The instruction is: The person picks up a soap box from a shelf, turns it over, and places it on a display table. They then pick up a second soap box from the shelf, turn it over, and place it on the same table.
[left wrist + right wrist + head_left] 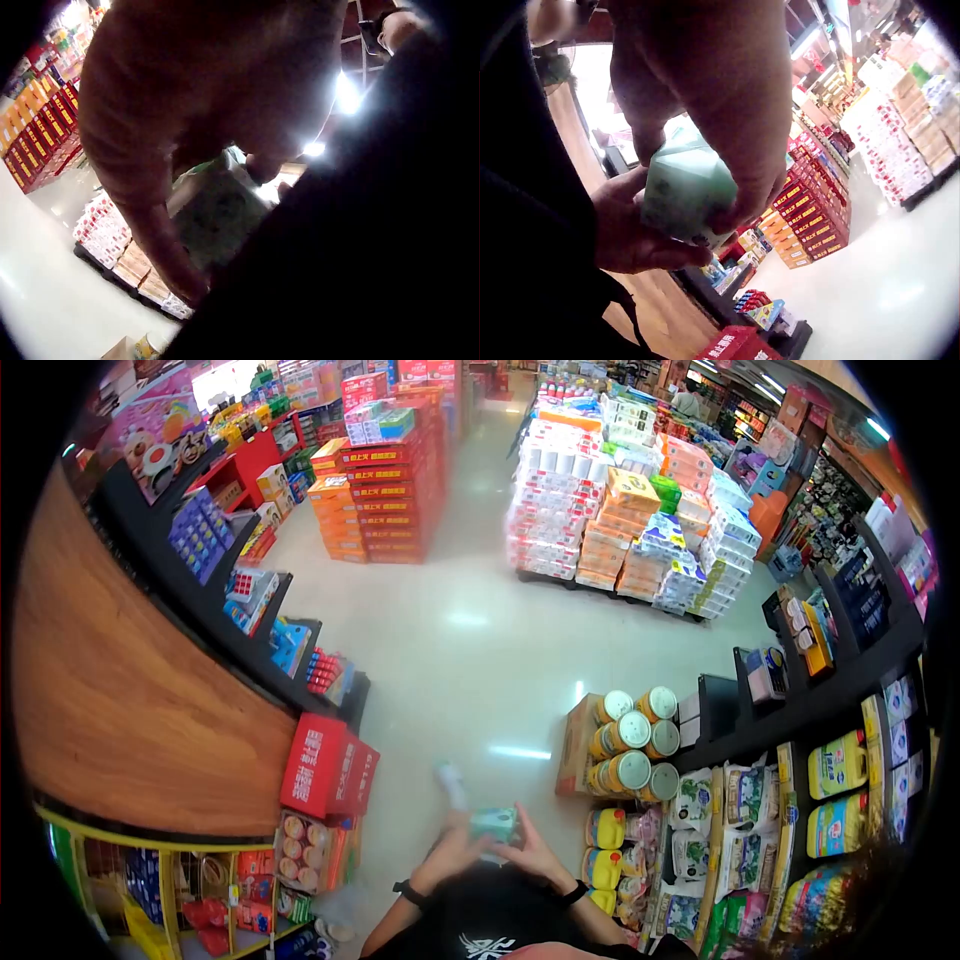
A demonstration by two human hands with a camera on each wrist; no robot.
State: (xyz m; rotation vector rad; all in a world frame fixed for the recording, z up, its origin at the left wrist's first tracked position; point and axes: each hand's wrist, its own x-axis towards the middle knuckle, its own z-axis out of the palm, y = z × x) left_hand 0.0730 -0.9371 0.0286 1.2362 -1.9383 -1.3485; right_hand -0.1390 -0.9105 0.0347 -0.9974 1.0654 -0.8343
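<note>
A small pale green pack (493,823) is held between both hands in front of the body. In the head view the left hand (452,854) grips its left side and the right hand (532,852) its right side. Seen from the right wrist, the right hand (712,82) has thumb and fingers curled over the green pack (686,187), while the left hand (634,232) holds it from the far side. The left wrist view is dark; there the left hand (202,97) curves around the shadowed pack (221,210).
Tins (630,730) stand on a carton at the right, beside shelves of bagged goods and yellow jugs (838,765). Red boxes (325,765) stand at the left by a wooden counter (140,690). Stacked red cartons (385,500) and tissue packs (630,500) stand farther ahead.
</note>
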